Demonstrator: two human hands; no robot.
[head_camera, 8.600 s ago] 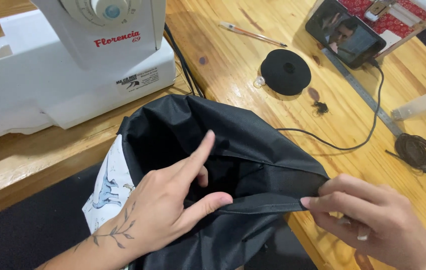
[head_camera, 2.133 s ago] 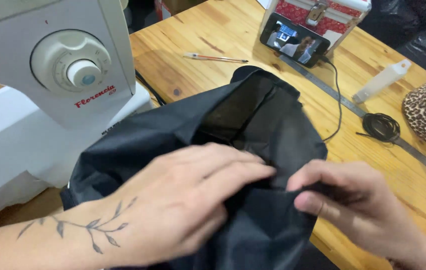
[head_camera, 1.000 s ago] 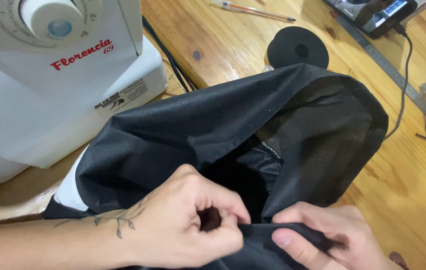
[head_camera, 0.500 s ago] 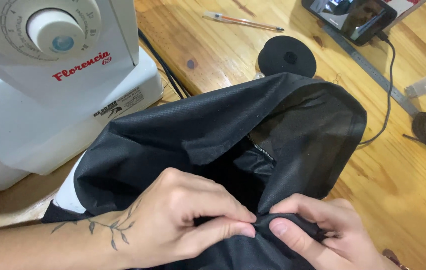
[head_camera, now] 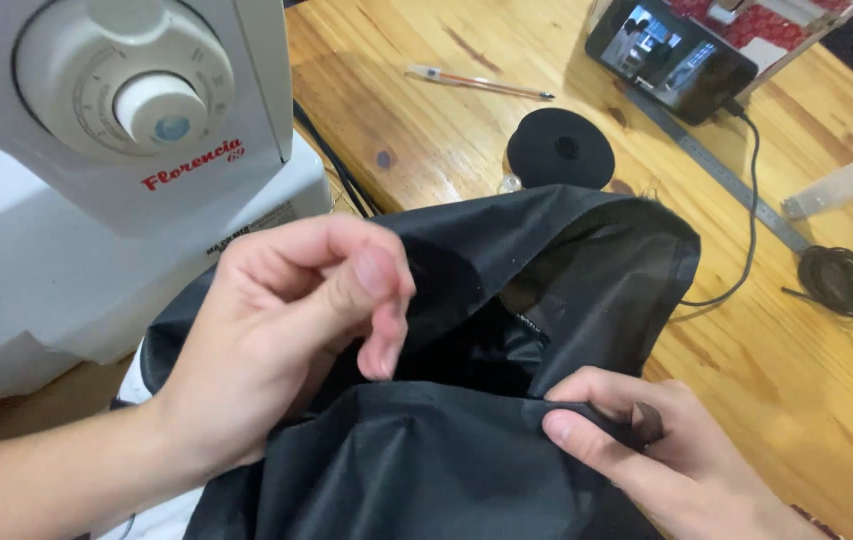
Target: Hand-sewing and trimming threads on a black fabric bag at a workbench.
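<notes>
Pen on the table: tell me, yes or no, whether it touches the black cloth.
No, the pen lies apart from the black cloth.

**Black fabric bunched between two hands**

The black fabric (head_camera: 506, 330) is thin, faintly shiny and heavily crumpled, heaped into an open pouch with a dark hollow in its middle. Its near edge is a folded rim, pinched at the right hand (head_camera: 646, 460) and running leftward beneath the lifted left hand (head_camera: 286, 340). The far edge is frayed.
</notes>
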